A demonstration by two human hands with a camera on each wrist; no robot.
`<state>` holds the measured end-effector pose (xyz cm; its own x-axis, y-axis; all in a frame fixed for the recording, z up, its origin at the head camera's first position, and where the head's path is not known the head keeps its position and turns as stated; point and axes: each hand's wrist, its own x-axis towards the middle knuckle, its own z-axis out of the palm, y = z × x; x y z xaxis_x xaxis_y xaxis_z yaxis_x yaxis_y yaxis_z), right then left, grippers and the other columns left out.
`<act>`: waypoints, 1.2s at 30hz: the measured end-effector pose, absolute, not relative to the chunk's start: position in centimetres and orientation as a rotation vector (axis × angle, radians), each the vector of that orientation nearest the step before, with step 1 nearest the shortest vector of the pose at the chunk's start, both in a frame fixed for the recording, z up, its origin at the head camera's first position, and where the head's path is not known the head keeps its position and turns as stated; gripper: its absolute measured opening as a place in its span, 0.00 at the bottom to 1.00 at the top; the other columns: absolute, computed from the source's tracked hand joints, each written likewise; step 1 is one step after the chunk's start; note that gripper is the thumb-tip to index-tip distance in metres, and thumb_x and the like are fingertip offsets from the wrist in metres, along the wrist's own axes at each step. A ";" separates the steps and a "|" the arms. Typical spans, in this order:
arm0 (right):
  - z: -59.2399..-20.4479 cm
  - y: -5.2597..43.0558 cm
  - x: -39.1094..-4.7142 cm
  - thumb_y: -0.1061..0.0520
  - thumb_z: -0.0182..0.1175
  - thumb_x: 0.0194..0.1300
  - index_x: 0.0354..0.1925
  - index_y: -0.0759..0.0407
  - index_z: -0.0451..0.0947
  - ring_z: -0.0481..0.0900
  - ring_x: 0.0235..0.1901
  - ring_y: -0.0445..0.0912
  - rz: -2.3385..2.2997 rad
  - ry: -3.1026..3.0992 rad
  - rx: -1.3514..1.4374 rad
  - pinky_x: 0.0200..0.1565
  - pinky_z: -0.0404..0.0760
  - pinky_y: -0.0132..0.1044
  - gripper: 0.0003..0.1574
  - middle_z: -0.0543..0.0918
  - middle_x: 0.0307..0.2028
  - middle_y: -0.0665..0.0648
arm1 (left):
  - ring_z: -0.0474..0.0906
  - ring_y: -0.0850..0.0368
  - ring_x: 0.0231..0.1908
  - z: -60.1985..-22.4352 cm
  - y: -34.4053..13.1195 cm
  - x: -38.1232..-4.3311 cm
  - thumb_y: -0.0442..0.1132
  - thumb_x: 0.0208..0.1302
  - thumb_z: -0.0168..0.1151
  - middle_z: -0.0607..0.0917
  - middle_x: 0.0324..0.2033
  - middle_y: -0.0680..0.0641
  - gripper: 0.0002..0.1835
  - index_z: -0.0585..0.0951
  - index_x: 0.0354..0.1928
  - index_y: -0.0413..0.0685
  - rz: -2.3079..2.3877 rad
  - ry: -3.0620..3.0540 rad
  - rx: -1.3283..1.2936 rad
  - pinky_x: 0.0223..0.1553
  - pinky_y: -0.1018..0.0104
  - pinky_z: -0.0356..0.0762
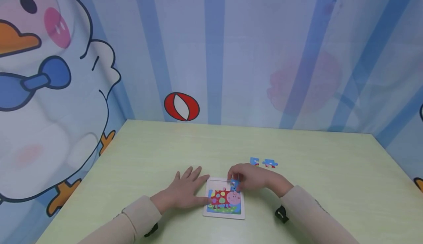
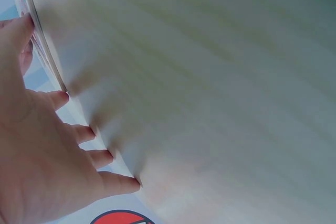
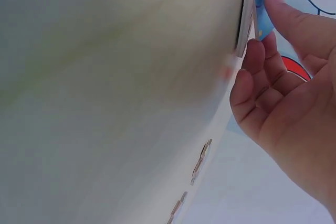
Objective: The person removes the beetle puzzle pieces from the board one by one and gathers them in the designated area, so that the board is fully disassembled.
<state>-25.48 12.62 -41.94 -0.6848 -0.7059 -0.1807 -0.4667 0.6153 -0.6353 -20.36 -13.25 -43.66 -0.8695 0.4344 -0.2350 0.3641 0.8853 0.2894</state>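
A small jigsaw puzzle board [image 1: 224, 215] with a pale frame lies on the table, its picture a pink pig-faced figure with a spotted red body. My left hand [image 1: 186, 189] rests beside it with fingers spread; the thumb reaches over the board's left edge. In the left wrist view, the fingertips [image 2: 131, 183] touch the tabletop. Between thumb and fingers, my right hand [image 1: 252, 177] pinches a blue puzzle piece [image 1: 235, 184] at the board's upper right. The right wrist view has that piece [image 3: 264, 18] tilted against the board's edge, partly covered by the thumb.
Two loose puzzle pieces lie beyond my right hand: a blue one [image 1: 254, 161] partly hidden by the hand and another [image 1: 270, 163] to its right. The pale green table [image 1: 158, 145] ends at a striped cloth backdrop [image 1: 244, 53] with cartoon prints.
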 end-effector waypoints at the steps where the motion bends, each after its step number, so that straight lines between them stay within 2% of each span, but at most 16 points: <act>1: -41.9 12.6 -25.5 0.65 0.66 0.59 0.44 0.52 0.78 0.72 0.39 0.46 -0.799 2.421 -0.918 0.45 0.75 0.41 0.16 0.76 0.37 0.49 | 0.42 0.37 0.74 -43.7 -13.2 -20.4 0.72 0.59 0.51 0.52 0.75 0.43 0.44 0.61 0.73 0.58 0.339 2.760 0.599 0.65 0.29 0.43; 8: -41.7 12.8 -25.5 0.63 0.66 0.60 0.43 0.53 0.79 0.72 0.39 0.45 -0.818 2.440 -0.852 0.43 0.76 0.39 0.12 0.77 0.36 0.48 | 0.42 0.36 0.73 -43.7 -13.3 -20.4 0.72 0.59 0.51 0.52 0.75 0.42 0.45 0.61 0.73 0.57 0.346 2.759 0.607 0.65 0.29 0.43; 16: -42.0 13.4 -25.8 0.60 0.60 0.66 0.40 0.50 0.79 0.72 0.35 0.44 -0.835 2.411 -0.903 0.38 0.74 0.36 0.05 0.77 0.32 0.47 | 0.42 0.36 0.73 -43.6 -13.3 -20.2 0.72 0.60 0.51 0.52 0.75 0.42 0.44 0.61 0.73 0.56 0.350 2.762 0.610 0.65 0.29 0.42; 25: -41.9 13.8 -26.1 0.62 0.56 0.69 0.40 0.53 0.79 0.72 0.35 0.44 -0.874 2.407 -0.937 0.40 0.73 0.38 0.07 0.78 0.34 0.48 | 0.41 0.37 0.74 -43.6 -13.3 -20.2 0.71 0.60 0.51 0.52 0.75 0.43 0.44 0.61 0.73 0.57 0.351 2.761 0.605 0.65 0.29 0.42; 36: -40.9 16.1 -26.5 0.61 0.55 0.70 0.42 0.55 0.80 0.72 0.33 0.42 -0.905 2.453 -0.965 0.37 0.74 0.33 0.07 0.80 0.35 0.47 | 0.41 0.36 0.73 -43.6 -13.3 -20.2 0.71 0.61 0.51 0.51 0.75 0.42 0.44 0.61 0.73 0.56 0.357 2.762 0.623 0.65 0.29 0.41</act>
<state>-26.47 16.05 -40.88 -0.7055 -0.7032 -0.0881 -0.4777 0.5636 -0.6739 -20.15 -13.29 -43.62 -0.8655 0.4494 -0.2214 0.3784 0.8760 0.2991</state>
